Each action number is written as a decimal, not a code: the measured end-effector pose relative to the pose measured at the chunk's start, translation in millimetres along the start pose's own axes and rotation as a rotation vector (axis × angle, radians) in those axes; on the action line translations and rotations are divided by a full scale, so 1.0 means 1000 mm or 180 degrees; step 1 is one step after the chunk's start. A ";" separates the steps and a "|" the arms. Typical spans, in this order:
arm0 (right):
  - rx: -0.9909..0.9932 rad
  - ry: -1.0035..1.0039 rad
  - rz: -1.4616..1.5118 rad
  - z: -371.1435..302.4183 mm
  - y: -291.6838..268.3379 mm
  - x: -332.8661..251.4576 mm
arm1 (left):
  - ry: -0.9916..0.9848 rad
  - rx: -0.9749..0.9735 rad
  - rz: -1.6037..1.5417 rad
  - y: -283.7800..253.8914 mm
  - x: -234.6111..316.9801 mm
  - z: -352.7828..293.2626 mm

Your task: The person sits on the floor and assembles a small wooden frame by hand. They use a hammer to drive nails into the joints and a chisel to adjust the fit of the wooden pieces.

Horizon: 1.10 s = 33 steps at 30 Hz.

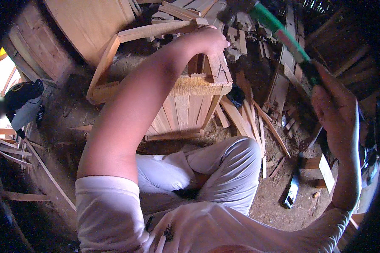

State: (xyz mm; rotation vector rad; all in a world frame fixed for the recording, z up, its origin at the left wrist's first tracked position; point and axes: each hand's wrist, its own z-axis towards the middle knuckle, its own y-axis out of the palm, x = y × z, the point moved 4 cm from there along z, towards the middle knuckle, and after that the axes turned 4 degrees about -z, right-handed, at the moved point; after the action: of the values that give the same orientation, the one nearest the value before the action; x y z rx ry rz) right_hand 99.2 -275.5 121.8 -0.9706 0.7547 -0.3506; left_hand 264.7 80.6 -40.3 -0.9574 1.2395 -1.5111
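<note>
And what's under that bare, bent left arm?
A pale wooden frame with a slatted side shows on both sides of the arm; the left hand is at its far corner. What lies directly beneath arm and hand is covered.

The pale, box-shaped wooden frame [194, 87] looks bare and matt, its front rail rough-grained, the slats [182, 111] below smoother. The long green tool handle [278, 31] is smooth and faintly glossy, plastic or painted. The light grey trousers [234, 175] are creased, matt cloth. The brown floor [270, 206] looks rough, dull and earthy.
</note>
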 end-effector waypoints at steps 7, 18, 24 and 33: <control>0.0163 0.0176 0.0136 0.006 -0.013 -0.023 | 0.0193 -0.0037 0.0578 -0.017 0.019 -0.012; 0.0393 0.0077 0.0149 0.006 -0.003 -0.003 | 0.0408 0.0004 0.0261 -0.026 0.027 -0.017; 0.0155 0.0362 0.0409 0.013 -0.014 0.005 | 0.0832 0.0288 0.0999 -0.022 0.027 -0.015; 0.0119 0.0046 -0.0074 0.017 -0.023 0.009 | 0.0324 -0.0089 0.0530 -0.030 0.036 -0.017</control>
State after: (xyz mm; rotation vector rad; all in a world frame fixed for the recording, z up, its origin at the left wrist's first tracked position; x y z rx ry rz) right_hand 119.3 -282.6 143.3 -0.9431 0.7480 -0.3909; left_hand 233.9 52.3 -13.3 -0.7827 1.3809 -1.4291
